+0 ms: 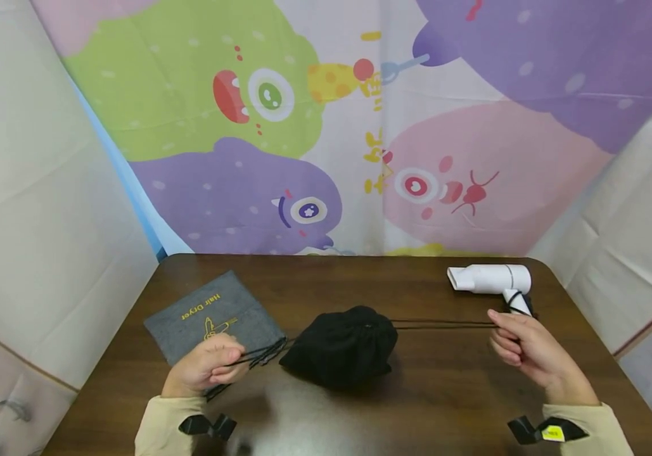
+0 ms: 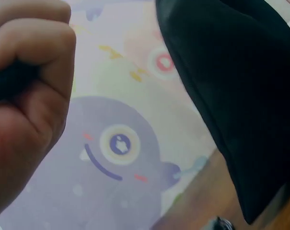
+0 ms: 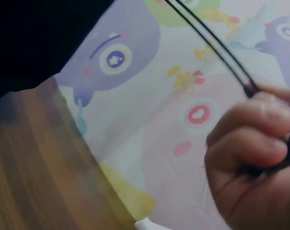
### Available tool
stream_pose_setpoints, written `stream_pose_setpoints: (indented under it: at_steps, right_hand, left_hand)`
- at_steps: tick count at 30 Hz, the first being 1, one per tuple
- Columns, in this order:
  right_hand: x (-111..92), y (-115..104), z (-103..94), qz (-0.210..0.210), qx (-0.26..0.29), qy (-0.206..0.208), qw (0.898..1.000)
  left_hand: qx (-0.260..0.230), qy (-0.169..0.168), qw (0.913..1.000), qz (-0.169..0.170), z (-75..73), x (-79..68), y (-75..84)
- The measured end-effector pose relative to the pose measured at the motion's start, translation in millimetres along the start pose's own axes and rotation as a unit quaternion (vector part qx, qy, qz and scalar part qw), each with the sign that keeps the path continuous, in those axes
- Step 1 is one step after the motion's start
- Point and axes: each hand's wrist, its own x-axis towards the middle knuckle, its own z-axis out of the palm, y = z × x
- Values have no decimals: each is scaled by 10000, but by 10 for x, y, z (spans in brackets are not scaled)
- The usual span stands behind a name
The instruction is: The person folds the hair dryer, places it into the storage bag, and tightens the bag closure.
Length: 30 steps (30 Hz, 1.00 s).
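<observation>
A bulging black drawstring pouch (image 1: 343, 351), gathered at its mouth, is in the middle of the head view, between the two hands. On its left side, black cords run into my left hand (image 1: 206, 364), which grips them in curled fingers. To the right, two cords (image 1: 445, 325) stretch straight from the pouch to my right hand (image 1: 539, 354), pinched at thumb and forefinger. The left wrist view shows the curled left hand (image 2: 34, 91) beside the dark pouch (image 2: 240, 91). In the right wrist view, taut cords (image 3: 212, 45) enter the right fist (image 3: 255, 158). The pouch's contents are hidden.
A grey flat pouch (image 1: 206, 310) with yellow "Hair Dryer" lettering lies at the left of the brown table (image 1: 326, 278), partly behind the left hand. At the back right lies a white hair dryer (image 1: 491, 278), its handle wrapped in black cord. A cartoon-printed cloth (image 1: 348, 126) hangs behind.
</observation>
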Motion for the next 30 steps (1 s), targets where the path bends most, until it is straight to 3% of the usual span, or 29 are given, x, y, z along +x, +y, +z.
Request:
stream_pose_setpoints:
  at_steps: [4, 8, 13, 16, 18, 21, 24, 27, 30]
  right_hand:
    - [-17, -7, 3, -449, 519, -558, 9961]
    - [-12, 18, -19, -619, 617, -1046, 9907]
    - [-8, 111, -42, -25, 485, -1162, 9920]
    - [-1, 174, -33, 370, 295, -1154, 9922]
    - [11, 203, -19, 523, 172, -1075, 9927]
    - [41, 234, 4, 661, 54, -899, 9937]
    - [91, 264, 39, 863, -200, -645, 9940]
    - [152, 309, 103, 1139, -466, -471, 9913]
    - [218, 354, 208, 1492, -638, -332, 9862]
  left_hand:
    - [425, -547, 9975, 133, 70, 105, 116]
    - [760, -966, 9921, -230, 110, 127, 152]
    - [1139, -1557, 9767, -939, 125, 65, 114]
    - [1291, -1785, 9701, -1015, 118, 25, 86]
    - [1205, -1723, 9721, -1041, 103, 3, 62]
    - [824, -1030, 9845, -1155, 95, -17, 23]
    - [342, 313, 9894, -1379, 96, -11, -33]
    - [101, 1580, 9738, -1630, 87, 17, -101]
    - [120, 2166, 9582, -1863, 69, 59, -174]
